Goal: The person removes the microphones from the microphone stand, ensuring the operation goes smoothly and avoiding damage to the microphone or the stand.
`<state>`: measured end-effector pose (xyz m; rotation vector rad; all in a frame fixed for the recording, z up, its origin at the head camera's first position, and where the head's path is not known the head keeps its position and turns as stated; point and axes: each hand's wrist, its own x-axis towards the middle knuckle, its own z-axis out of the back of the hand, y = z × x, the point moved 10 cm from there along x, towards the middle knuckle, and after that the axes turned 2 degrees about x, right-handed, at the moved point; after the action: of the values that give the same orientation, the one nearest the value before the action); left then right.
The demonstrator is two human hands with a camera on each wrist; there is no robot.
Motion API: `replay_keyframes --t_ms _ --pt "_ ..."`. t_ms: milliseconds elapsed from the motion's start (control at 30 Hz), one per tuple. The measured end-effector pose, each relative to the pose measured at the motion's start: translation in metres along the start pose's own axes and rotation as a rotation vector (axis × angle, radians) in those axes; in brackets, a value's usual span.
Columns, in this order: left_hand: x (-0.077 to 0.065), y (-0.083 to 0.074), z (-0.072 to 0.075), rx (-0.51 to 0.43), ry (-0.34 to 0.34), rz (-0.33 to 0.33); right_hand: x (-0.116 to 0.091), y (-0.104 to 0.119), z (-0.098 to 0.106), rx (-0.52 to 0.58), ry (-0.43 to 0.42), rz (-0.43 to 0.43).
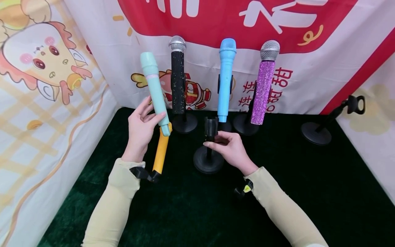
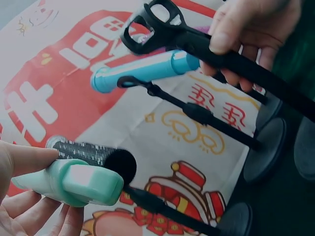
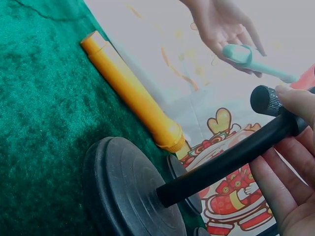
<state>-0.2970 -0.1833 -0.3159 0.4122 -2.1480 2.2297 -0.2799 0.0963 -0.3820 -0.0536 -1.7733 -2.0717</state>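
Raised over the left part of the table, my left hand (image 1: 140, 125) holds a mint-green microphone (image 1: 156, 91) near its lower end, thumb on one side and fingers on the other. The microphone tilts, head up and to the left. My right hand (image 1: 231, 149) grips a black desktop microphone stand (image 1: 209, 164) by its pole, just under the clip (image 1: 211, 127). No microphone sits in that clip. In the right wrist view the thumb lies by the stand's knob (image 3: 266, 101). Below my left hand a yellow microphone (image 1: 160, 152) lies on the cloth.
Behind, a black speckled microphone (image 1: 178, 82), a blue one (image 1: 226, 79) and a purple glittery one (image 1: 263, 91) stand in holders. Another stand (image 1: 318, 132) without a microphone is at the right. Dark green cloth (image 1: 185, 212) covers the table; printed fabric walls (image 1: 102, 51) border it.
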Motion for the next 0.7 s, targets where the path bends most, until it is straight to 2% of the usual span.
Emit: replay_keyframes --t_ms 200,433,700 --pt "-0.003 0.013 0.012 0.069 -0.002 0.021 0.001 -0.001 0.000 -0.003 0.000 -0.005" --pt "-0.007 0.037 0.022 0.113 0.033 0.092 0.001 0.000 0.000 0.010 -0.002 0.002" --pt "-0.010 0.049 0.036 0.165 -0.017 0.105 0.001 -0.001 0.000 0.013 -0.001 0.002"
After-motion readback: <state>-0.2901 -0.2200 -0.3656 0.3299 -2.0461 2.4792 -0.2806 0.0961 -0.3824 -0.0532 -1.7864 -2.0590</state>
